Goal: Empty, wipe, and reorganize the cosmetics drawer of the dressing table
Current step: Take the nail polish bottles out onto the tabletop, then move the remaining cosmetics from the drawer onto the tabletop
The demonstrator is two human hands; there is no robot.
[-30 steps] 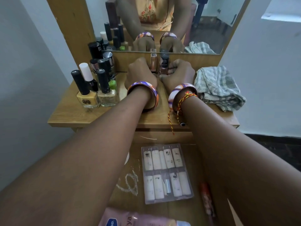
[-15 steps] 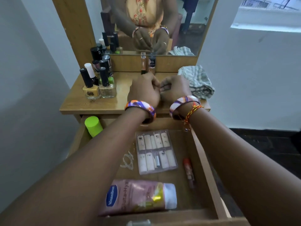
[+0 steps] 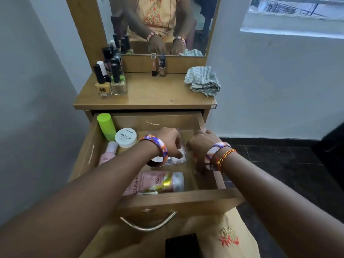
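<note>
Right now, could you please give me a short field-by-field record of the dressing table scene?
drawer: open, not yet emptied
in drawer: green-capped bottle, white nail polish remover tub, pink bottle, pink lotion tube, clear plastic case
left hand: inside the drawer, over the clear plastic case; grip unclear
right hand: at the drawer's right side, fingers curled; holding anything not visible
tabletop: nail polish bottles at left, two slim bottles by the mirror, striped cloth at right

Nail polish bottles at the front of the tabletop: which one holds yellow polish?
The left bottle of the front pair. Its square glass base is opaque yellow, while the bottle beside it holds pale, glittery polish.
</note>
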